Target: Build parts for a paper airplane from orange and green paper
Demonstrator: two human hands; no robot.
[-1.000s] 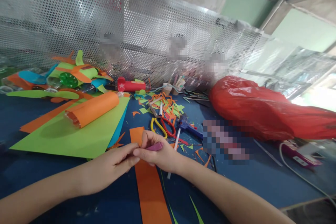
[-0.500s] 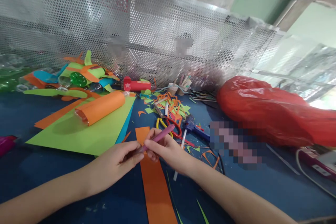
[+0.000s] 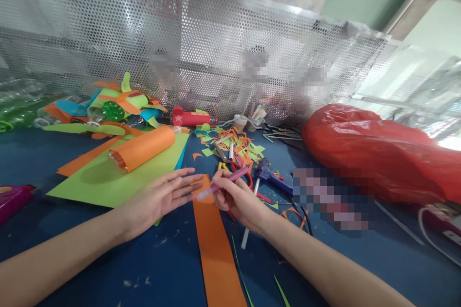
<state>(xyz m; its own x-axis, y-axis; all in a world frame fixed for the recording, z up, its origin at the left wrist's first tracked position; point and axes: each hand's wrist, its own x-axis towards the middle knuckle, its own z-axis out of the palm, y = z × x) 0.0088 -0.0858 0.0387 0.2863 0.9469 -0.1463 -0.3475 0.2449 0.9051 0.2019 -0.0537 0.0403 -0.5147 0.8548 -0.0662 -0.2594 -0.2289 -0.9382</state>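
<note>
My right hand (image 3: pixel 237 199) grips a pink marker pen (image 3: pixel 236 175) between thumb and fingers, one end pointing toward my left hand. My left hand (image 3: pixel 154 204) is open, its fingers stretched out near the pen's lower end and holding nothing. Beneath the hands, a long orange paper strip (image 3: pixel 219 259) lies on the blue table and runs toward me. Just beyond my right hand are red-handled scissors (image 3: pixel 248 176), partly hidden. Beside them lies a blue glue gun (image 3: pixel 272 178) with a pale glue stick (image 3: pixel 246 236) below it.
At left, a bottle wrapped in orange paper (image 3: pixel 146 147) rests on green sheets (image 3: pixel 84 191). Decorated bottles (image 3: pixel 124 100) pile up behind. Paper scraps (image 3: pixel 243 146) and cups of pens (image 3: pixel 254 120) stand mid-back. A red plastic bag (image 3: pixel 378 148) fills the right, before a perforated metal screen (image 3: pixel 223 24).
My left hand has let go of the pen's lower end, drawn slightly left and opened. My right hand keeps the pen, now tilted flatter.
</note>
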